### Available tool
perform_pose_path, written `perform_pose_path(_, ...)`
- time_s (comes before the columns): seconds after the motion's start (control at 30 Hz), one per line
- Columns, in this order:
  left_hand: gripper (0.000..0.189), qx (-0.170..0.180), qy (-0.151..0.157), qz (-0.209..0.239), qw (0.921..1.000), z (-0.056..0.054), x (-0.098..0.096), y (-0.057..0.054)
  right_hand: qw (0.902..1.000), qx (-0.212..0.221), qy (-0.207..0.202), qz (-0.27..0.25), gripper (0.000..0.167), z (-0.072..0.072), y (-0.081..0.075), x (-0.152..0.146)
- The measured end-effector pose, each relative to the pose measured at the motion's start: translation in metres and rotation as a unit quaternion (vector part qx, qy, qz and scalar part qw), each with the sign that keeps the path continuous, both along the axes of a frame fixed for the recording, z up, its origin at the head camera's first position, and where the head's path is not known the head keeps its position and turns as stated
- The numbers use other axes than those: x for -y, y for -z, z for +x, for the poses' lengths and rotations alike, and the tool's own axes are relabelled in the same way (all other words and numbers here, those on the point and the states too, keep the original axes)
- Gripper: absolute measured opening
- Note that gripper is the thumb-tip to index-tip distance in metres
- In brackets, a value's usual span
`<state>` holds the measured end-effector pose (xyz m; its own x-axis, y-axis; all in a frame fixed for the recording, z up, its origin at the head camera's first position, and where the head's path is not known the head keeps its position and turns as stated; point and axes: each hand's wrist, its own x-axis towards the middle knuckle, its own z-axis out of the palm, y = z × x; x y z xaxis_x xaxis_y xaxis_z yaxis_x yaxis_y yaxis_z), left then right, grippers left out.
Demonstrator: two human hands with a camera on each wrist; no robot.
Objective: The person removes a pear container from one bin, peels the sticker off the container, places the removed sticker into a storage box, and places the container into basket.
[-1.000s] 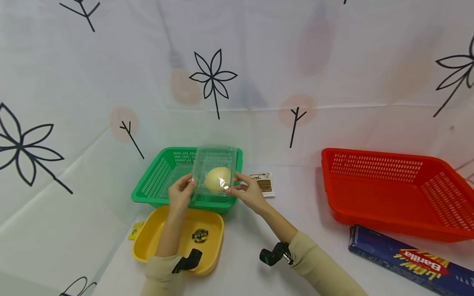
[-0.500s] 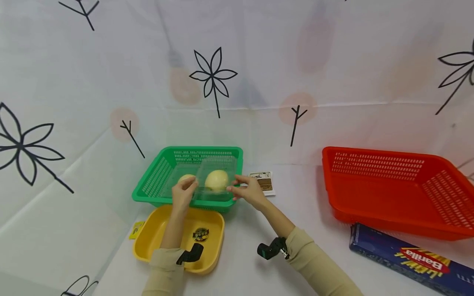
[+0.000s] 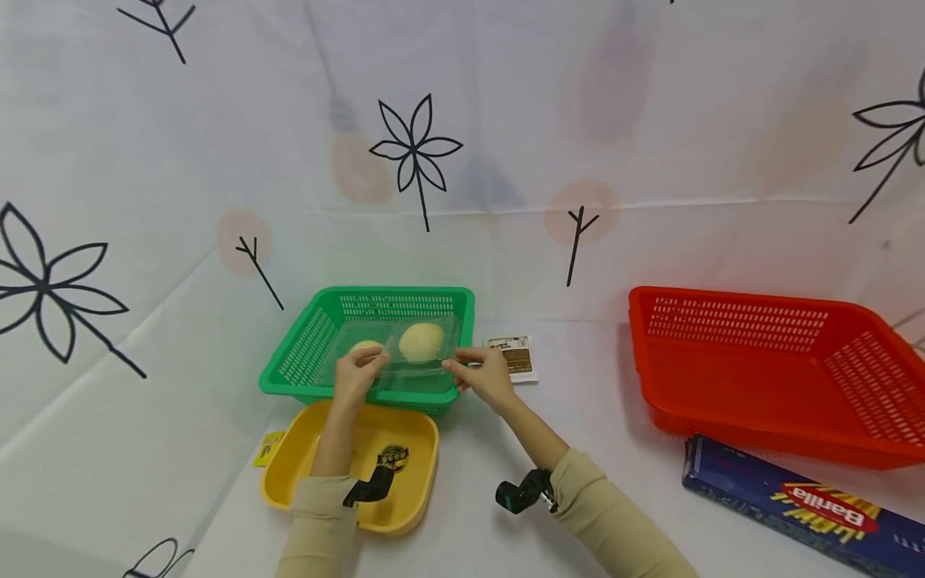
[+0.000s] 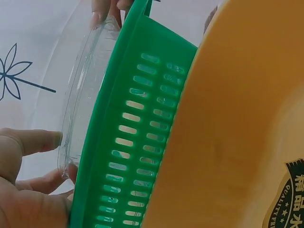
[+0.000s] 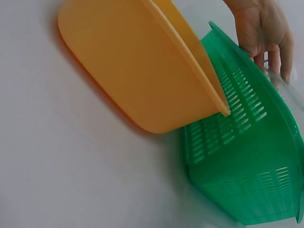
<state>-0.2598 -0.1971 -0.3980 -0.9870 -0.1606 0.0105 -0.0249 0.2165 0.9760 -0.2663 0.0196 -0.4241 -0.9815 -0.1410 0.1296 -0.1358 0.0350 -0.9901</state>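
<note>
In the head view a clear plastic clamshell container [image 3: 397, 367], holding a pale yellow round item [image 3: 421, 343], is over the right part of the green basket [image 3: 289, 373]. My left hand [image 3: 356, 379] pinches its left edge, and my right hand [image 3: 486, 376] grips the right edge between thumb and fingers. From the left wrist view, fingertips meet the see-through container [image 4: 78, 114] at both ends, right beside the basket's rim. Another pale round item [image 3: 364, 346] shows in the basket, partly behind my left hand.
A yellow basin [image 3: 415, 498] with a dark label stands against the basket's front. Behind my right hand lies a white-and-brown packet [image 3: 519, 361]. At right are a red basket [image 3: 723, 381] and a blue Barilla pasta box [image 3: 795, 506]. A small yellow packet [image 3: 268, 448] lies left of the basin.
The container has come down from upright above the basket to a flatter position over it. Its round item has shifted toward the back, and the second round item has come into sight.
</note>
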Motion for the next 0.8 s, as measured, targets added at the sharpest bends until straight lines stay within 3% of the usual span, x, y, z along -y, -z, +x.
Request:
perform_pose_path(0.4, 0.039, -0.004, 0.023, -0.084, 0.9961, -0.003, 0.004, 0.003, 0.9968, 0.078, -0.021, -0.004, 0.039, -0.003, -0.001, -0.005)
perform_pose_path(0.67, 0.038, -0.009, 0.023, -0.014, 0.9996, -0.005, 0.004, 0.004, 0.9961, 0.079, -0.036, -0.015, 0.037, -0.003, 0.000, -0.009)
perform_pose_path(0.8, 0.037, -0.014, 0.026, -0.019, 0.9994, -0.005, 0.005, 0.005, 0.9957, 0.076, -0.046, -0.025, 0.037, -0.003, 0.001, -0.011)
